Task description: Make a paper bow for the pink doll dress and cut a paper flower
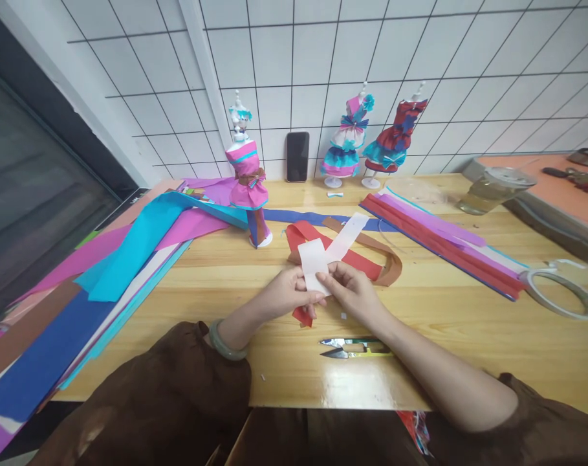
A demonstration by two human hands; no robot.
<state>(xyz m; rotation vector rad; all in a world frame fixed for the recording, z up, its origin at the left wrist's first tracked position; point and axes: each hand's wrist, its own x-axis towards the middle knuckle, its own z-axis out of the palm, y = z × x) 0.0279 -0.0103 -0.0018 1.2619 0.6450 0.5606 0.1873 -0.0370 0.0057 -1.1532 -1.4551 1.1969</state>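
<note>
A white crepe paper strip (314, 260) is held between both hands, with one length of it reaching up and to the right. My left hand (294, 288) grips its lower left side, thumb laid across the bottom edge. From the right, my right hand (350, 289) pinches the same strip between thumb and fingers. Behind and under the hands lie a red strip (361, 259) and a brown strip (393, 262) in loops. Thread snips (352, 347) rest on the table just below my right hand, apart from it.
Dressed miniature mannequins (248, 175) stand along the tiled wall, with a phone (297, 157) between them. Coloured paper strips (133, 239) pile up at left. Folded strips (444, 239), a tape roll (563, 294) and a cup of liquid (492, 191) lie at right.
</note>
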